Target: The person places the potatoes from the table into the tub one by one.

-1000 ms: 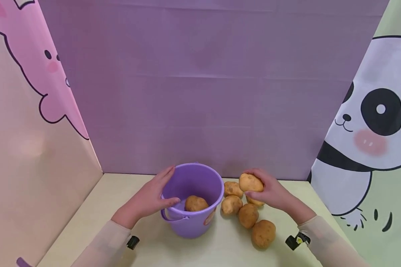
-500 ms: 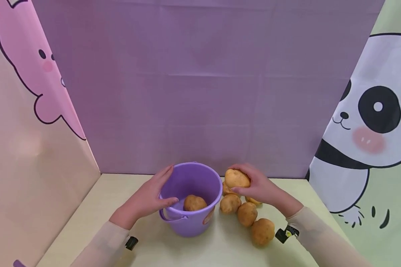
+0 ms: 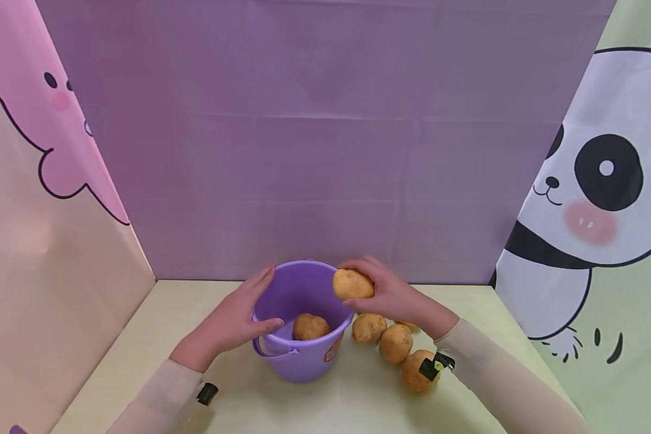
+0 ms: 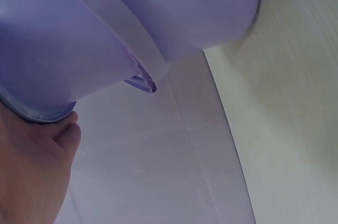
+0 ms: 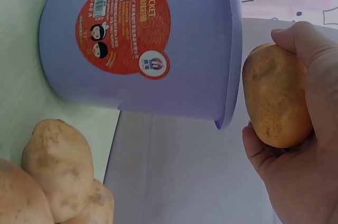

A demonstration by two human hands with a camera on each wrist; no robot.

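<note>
A purple bucket [image 3: 302, 366] stands upright on the table, its handle hanging down at the left. One brown potato [image 3: 310, 327] lies inside. My left hand [image 3: 229, 322] holds the bucket's left rim, thumb stretched over the opening; in the left wrist view, fingertips sit at the rim. With my right hand [image 3: 390, 294] I grip a pale potato [image 3: 352, 284] between thumb and fingers, at the height of the bucket's right rim and partly over it. The right wrist view shows this potato beside the rim, with a red label [image 5: 124, 26] on the bucket wall.
Several potatoes lie right of the bucket: one near it [image 3: 369, 328], a rounder potato [image 3: 395, 343], and a larger potato [image 3: 418, 377] nearest me, partly behind the wrist device [image 3: 436, 365]. A purple back wall [image 3: 325, 181] and printed side panels [image 3: 602, 241] enclose the table.
My right hand has carried the pale potato leftward, from above the other potatoes to the bucket's right rim. The left hand keeps its place on the bucket. The head view has shifted slightly.
</note>
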